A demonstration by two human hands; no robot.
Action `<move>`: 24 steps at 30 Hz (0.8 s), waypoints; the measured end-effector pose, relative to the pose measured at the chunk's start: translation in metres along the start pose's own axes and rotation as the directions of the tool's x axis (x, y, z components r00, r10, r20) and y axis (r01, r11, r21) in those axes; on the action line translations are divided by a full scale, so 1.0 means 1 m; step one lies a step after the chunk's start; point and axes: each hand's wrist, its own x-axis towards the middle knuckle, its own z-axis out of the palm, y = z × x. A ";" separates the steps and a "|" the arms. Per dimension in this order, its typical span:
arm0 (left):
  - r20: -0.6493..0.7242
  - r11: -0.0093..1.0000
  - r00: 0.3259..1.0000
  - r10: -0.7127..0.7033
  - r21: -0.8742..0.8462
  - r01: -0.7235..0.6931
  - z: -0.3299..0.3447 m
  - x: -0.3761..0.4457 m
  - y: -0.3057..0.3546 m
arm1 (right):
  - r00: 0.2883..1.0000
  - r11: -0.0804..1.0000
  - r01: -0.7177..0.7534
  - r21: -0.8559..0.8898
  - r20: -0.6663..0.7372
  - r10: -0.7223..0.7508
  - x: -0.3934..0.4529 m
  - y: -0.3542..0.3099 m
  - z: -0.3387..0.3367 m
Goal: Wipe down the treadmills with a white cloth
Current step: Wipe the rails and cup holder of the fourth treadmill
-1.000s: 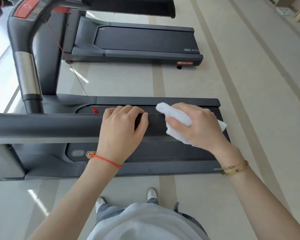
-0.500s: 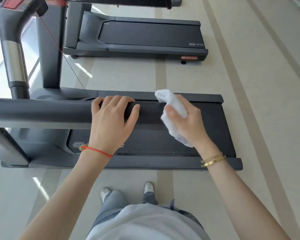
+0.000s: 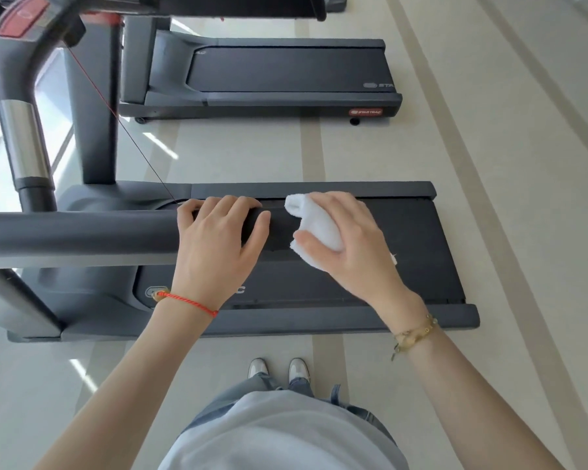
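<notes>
At the centre of the head view, a dark grey handrail (image 3: pixel 82 232) runs in from nine o'clock and ends under the left hand (image 3: pixel 218 242). The left hand's fingers (image 3: pixel 231 206) curl over the top of the rail and the thumb lies along its near side, so the hand grips the rail end. A red cord bracelet (image 3: pixel 190 301) sits on that wrist.

Just beside it, toward three o'clock, the right hand (image 3: pixel 350 245) holds the white cloth (image 3: pixel 316 222). The cloth is bunched; the thumb presses its lower edge and the fingers wrap over its far side, leaving a white lobe showing toward eleven o'clock of the hand. Hand and cloth lie just off the rail tip, over the belt; whether the cloth touches the rail cannot be told. A gold chain bracelet (image 3: pixel 414 334) is on the right wrist.

Below the hands lies the near treadmill (image 3: pixel 421 320), its black belt (image 3: pixel 421 259) framed by grey side rails, with its upright (image 3: pixel 24 140) (part chrome sleeve) rising at ten o'clock. A thin red cord (image 3: pixel 116 110) runs from the console area down toward the deck.

At twelve o'clock a second treadmill (image 3: pixel 269 100) stands well apart on the pale striped floor (image 3: pixel 506 198), with a red badge on its near edge.

At six o'clock the person's light shirt (image 3: pixel 286 435), jeans and two white shoes (image 3: pixel 279 368) are visible, the feet standing near the treadmill's side rail.
</notes>
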 end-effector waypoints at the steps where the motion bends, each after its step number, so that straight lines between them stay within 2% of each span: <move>1: 0.001 1.000 1.000 0.006 0.006 -0.006 0.000 0.000 0.000 | 0.998 0.997 -0.031 0.066 0.060 0.027 0.009 0.002 -0.005; 2: 0.002 1.000 1.000 0.011 0.008 -0.011 0.000 0.000 -0.001 | 0.988 0.979 -0.105 0.176 0.134 0.082 0.019 0.003 -0.010; 4: 0.001 1.000 1.000 0.015 -0.002 -0.015 0.000 0.000 -0.001 | 0.950 0.872 -0.275 0.405 0.254 0.182 0.031 0.004 -0.017; 8: -0.017 1.000 1.000 0.011 0.002 -0.011 0.001 0.000 -0.001 | 0.954 0.845 -0.300 0.443 0.137 0.266 0.027 0.007 -0.010; 10: -0.027 1.000 1.000 0.011 0.006 -0.011 0.002 0.000 -0.001 | 0.973 0.902 -0.227 0.368 0.037 0.230 0.016 0.006 -0.003; 12: -0.025 1.000 1.000 0.012 0.008 -0.012 0.002 0.000 -0.001 | 0.997 0.985 -0.056 0.166 -0.047 0.065 0.002 0.005 0.005; 14: -0.015 1.000 1.000 0.011 0.010 -0.011 0.002 -0.001 -0.001 | 0.993 0.996 0.088 -0.002 -0.075 -0.088 -0.009 0.004 0.008; 19: -0.051 1.000 0.999 -0.014 -0.012 0.013 -0.004 -0.003 -0.007 | 0.989 0.989 0.128 -0.076 0.084 -0.122 0.003 0.008 -0.007; 24: -0.059 0.998 0.997 -0.058 0.017 0.060 -0.012 -0.010 -0.030 | 0.936 0.839 0.349 -0.418 0.190 -0.295 0.022 -0.013 0.005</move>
